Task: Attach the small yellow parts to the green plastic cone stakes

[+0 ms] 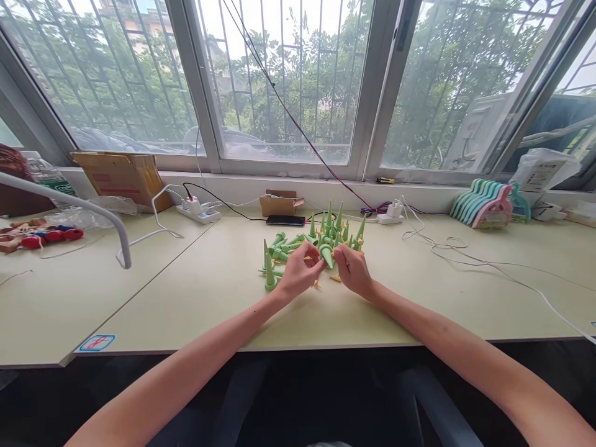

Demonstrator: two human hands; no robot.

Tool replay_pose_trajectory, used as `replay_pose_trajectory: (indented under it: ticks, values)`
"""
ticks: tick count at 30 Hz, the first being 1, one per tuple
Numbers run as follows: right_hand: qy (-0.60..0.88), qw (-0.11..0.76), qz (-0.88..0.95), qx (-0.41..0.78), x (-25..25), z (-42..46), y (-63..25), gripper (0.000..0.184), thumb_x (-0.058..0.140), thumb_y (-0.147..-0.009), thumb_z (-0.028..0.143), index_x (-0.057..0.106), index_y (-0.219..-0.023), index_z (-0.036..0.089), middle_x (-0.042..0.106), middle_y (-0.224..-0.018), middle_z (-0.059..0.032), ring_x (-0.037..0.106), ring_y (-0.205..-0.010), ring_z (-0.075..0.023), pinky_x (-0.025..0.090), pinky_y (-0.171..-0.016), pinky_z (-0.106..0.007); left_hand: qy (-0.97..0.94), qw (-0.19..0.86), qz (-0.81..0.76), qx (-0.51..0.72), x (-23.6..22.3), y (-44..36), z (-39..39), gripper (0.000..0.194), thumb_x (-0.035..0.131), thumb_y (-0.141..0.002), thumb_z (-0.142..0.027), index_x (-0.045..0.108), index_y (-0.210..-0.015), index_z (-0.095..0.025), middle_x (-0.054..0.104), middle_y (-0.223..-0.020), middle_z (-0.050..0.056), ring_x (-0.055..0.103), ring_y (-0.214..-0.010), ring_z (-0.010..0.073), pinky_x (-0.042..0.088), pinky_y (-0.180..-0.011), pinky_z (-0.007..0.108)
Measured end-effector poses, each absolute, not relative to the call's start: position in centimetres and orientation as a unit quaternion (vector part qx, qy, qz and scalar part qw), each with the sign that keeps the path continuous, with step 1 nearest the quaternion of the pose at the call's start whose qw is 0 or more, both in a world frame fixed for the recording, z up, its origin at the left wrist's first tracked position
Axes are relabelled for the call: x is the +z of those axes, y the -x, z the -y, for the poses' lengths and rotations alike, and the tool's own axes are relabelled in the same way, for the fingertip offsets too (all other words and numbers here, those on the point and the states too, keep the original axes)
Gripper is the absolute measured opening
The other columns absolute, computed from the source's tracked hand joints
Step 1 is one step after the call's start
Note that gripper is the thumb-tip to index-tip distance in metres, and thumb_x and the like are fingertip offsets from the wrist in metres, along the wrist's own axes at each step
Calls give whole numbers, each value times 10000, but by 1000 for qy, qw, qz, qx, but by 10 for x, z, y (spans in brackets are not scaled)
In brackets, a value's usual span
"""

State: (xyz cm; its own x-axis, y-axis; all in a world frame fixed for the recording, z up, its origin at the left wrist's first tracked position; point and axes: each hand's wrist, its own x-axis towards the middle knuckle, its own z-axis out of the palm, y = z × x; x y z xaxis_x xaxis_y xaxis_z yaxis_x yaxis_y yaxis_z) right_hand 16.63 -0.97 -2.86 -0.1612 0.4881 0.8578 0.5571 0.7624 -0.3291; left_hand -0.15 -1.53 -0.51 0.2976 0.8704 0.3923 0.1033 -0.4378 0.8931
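Note:
Above the table, a green plastic cone with a wider collar tilts tip-down between my two hands. The fingertips of my left hand are closed on its left side. My right hand is curled shut against its other side, and whatever its fingers pinch is hidden. Just behind stand several upright green cones, with small yellow pieces among them. More green cones lie on their sides to the left. One cone stands upright beside my left wrist. A loose yellow piece lies under my hands.
A phone and a small cardboard box lie behind the cones. Power strips and white cables spread along the back. Small hangers stand at right. A white curved bar crosses the left side.

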Motion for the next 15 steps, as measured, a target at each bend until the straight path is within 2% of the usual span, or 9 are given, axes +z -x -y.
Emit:
replay_pose_trajectory:
  ticks: [4,8,12,15]
  values:
    - [340,560,755,-31,-26,11,-167,371,339,-1024,365,401,-695,205,401,-583,39,335,-506,-93,308,-500,-218,-659,515,-316,448,-1,0,17,344,627,-821,-467,493,-739,-161,511,-608,-32,477,-399,68,372,-365,195]
    - [331,563,757,-25,-24,12,-167,366,347,-1023,361,424,-701,203,446,-596,26,377,-514,-96,331,-514,-220,-621,617,-262,406,0,0,16,483,502,-879,-580,552,-717,-127,545,-634,19,493,-424,85,372,-359,214]
    - [315,545,777,-20,-24,13,-168,353,352,-1022,333,451,-711,202,503,-626,7,424,-534,-101,359,-545,-227,-615,638,-259,385,-3,1,14,517,515,-862,-619,547,-707,-127,540,-584,18,490,-424,85,365,-372,202]
    - [308,545,780,-18,-26,13,-169,341,358,-1021,314,451,-714,200,493,-612,16,414,-519,-94,344,-531,-220,-627,637,-251,372,-5,2,12,510,538,-858,-604,506,-659,-136,512,-538,-3,469,-407,73,368,-391,199]
